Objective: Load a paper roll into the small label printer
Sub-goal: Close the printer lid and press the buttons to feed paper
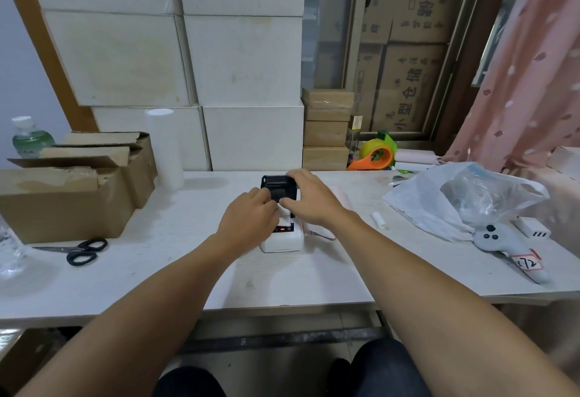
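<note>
Stacked white boxes [188, 61] fill the wall behind the bench; brown printed cartons [405, 61] stand behind glass to the right, and a pink patterned curtain [530, 76] hangs at far right. The white table [282, 280] runs the full width of the view. At its left end sit open cardboard boxes [66, 199] with a water bottle [29, 137] behind them and a tall white roll [164, 148] just beside them. A crumpled plastic bag [464, 199] lies on the right side, near a grey handheld controller [508, 249] bearing a handwritten tag. An orange-and-yellow tape dispenser [376, 153] stands at the back edge beside small brown boxes [326, 130]. Black-handled scissors [83, 250] lie front left.

The label printer [282, 236], white body with black lid raised, sits mid-table. Both hands cover its open compartment. The left hand [251, 218] has fingers curled at the compartment; the right hand [307, 197] reaches over the lid, fingers bent, thumb down by a white paper strip [285, 213] between the two hands. Whether either hand pinches the paper cannot be told. A small white roll [378, 220] lies loose on the table, well apart to the right.
</note>
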`<move>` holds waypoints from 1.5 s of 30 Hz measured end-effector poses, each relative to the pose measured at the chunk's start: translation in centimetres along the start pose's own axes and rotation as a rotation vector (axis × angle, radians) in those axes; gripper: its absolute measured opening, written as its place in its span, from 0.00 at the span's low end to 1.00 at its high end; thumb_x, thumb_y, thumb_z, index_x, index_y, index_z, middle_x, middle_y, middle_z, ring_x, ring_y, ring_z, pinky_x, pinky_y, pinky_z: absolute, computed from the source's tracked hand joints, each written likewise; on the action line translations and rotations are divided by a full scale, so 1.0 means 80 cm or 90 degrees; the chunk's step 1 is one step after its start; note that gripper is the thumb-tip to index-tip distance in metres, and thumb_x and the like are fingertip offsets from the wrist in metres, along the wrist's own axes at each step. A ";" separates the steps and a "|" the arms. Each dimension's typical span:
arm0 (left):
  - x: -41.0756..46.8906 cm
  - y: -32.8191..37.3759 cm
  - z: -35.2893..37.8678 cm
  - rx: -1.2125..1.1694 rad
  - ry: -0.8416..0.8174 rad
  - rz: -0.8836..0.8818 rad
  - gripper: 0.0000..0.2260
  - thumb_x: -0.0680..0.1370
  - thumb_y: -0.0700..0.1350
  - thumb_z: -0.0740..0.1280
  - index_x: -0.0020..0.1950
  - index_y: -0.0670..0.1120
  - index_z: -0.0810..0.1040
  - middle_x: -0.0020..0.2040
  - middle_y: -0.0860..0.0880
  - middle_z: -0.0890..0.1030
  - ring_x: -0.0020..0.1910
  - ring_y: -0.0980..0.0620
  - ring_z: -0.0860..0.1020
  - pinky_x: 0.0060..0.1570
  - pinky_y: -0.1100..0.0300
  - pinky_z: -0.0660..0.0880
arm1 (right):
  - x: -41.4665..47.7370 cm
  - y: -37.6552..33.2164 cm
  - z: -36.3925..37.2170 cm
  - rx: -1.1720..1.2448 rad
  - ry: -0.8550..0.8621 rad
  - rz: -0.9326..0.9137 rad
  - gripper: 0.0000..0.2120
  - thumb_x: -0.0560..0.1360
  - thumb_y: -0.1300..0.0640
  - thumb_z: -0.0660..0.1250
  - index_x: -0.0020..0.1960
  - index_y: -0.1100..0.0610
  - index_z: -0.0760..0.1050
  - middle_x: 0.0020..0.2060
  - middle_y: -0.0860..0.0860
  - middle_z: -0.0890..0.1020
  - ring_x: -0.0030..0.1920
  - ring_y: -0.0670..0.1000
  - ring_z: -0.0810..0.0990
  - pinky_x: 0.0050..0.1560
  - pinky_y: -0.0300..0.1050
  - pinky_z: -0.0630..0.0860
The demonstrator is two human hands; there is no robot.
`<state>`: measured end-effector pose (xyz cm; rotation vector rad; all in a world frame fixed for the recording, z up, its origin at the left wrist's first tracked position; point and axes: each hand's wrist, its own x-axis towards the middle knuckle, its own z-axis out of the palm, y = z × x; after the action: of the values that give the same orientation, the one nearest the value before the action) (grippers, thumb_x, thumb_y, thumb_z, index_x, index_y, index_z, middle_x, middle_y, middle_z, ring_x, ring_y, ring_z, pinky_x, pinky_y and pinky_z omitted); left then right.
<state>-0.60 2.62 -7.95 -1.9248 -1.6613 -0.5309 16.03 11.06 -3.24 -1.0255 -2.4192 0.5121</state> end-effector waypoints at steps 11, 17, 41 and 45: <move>0.000 0.020 -0.025 0.228 0.116 0.213 0.14 0.79 0.34 0.50 0.49 0.43 0.74 0.41 0.47 0.74 0.37 0.46 0.71 0.43 0.54 0.68 | -0.007 0.000 -0.008 0.019 -0.030 0.007 0.13 0.79 0.57 0.66 0.62 0.53 0.82 0.58 0.50 0.78 0.56 0.50 0.78 0.58 0.45 0.75; -0.002 0.011 -0.020 0.252 0.143 0.346 0.12 0.82 0.35 0.55 0.49 0.43 0.78 0.43 0.47 0.78 0.38 0.47 0.75 0.42 0.55 0.74 | -0.018 0.011 -0.004 0.012 -0.035 -0.018 0.09 0.80 0.57 0.67 0.55 0.53 0.86 0.56 0.49 0.82 0.56 0.50 0.79 0.60 0.47 0.76; -0.012 -0.004 -0.027 -0.251 -0.100 -0.088 0.28 0.71 0.66 0.72 0.57 0.44 0.82 0.52 0.54 0.78 0.53 0.53 0.75 0.50 0.54 0.76 | -0.002 0.019 0.004 0.264 -0.044 0.284 0.16 0.75 0.50 0.79 0.57 0.56 0.83 0.49 0.53 0.87 0.45 0.50 0.82 0.56 0.46 0.82; -0.016 -0.003 -0.027 -0.254 -0.099 -0.085 0.24 0.73 0.63 0.74 0.57 0.44 0.83 0.52 0.54 0.78 0.54 0.53 0.76 0.51 0.54 0.77 | -0.003 0.019 0.005 0.249 -0.055 0.295 0.15 0.76 0.48 0.78 0.56 0.57 0.83 0.48 0.54 0.87 0.44 0.51 0.81 0.56 0.49 0.81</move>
<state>-0.95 0.34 -7.04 -2.1905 -1.9053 -0.8359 16.88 11.81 -4.39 -1.4009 -2.0211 1.1532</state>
